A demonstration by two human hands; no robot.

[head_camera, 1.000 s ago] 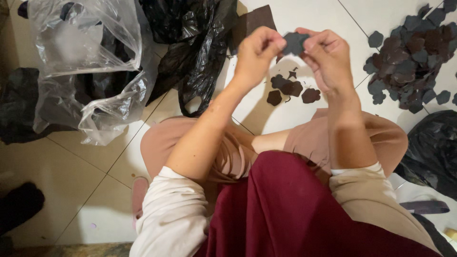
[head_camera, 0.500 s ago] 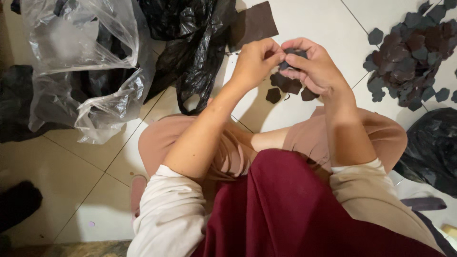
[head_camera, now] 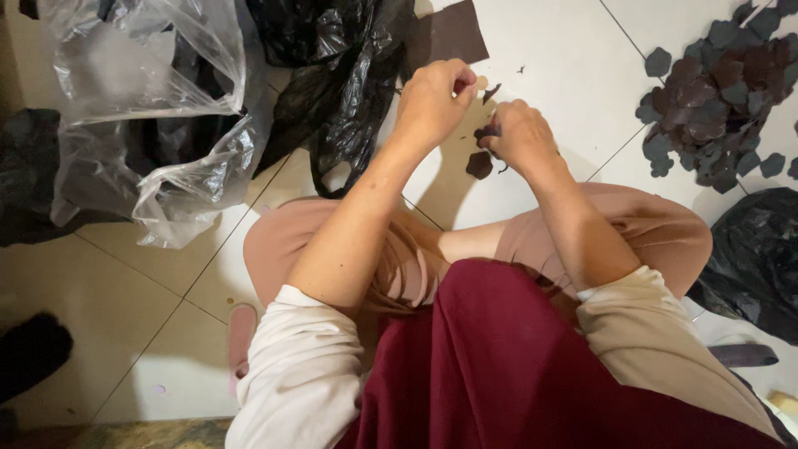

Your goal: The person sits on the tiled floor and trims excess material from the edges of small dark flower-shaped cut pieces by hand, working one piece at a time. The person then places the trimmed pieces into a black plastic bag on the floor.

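- Nearest, the person sits on the tiled floor (head_camera: pixel 532 50), knees up under a dark red cloth (head_camera: pixel 532 357).
- The left hand (head_camera: pixel 434 98) pinches a small dark scrap (head_camera: pixel 490 90); the right hand (head_camera: pixel 517 135) is clenched on another dark piece (head_camera: pixel 485 131). The step looks like trimming or pulling shapes apart; next calls for a careful pinch.
- One cut piece (head_camera: pixel 479 164) lies just below the hands.
- Farther: one clear bag (head_camera: pixel 158 108), one black bag (head_camera: pixel 341 75), one pile of petals (head_camera: pixel 719 91), too many to count.
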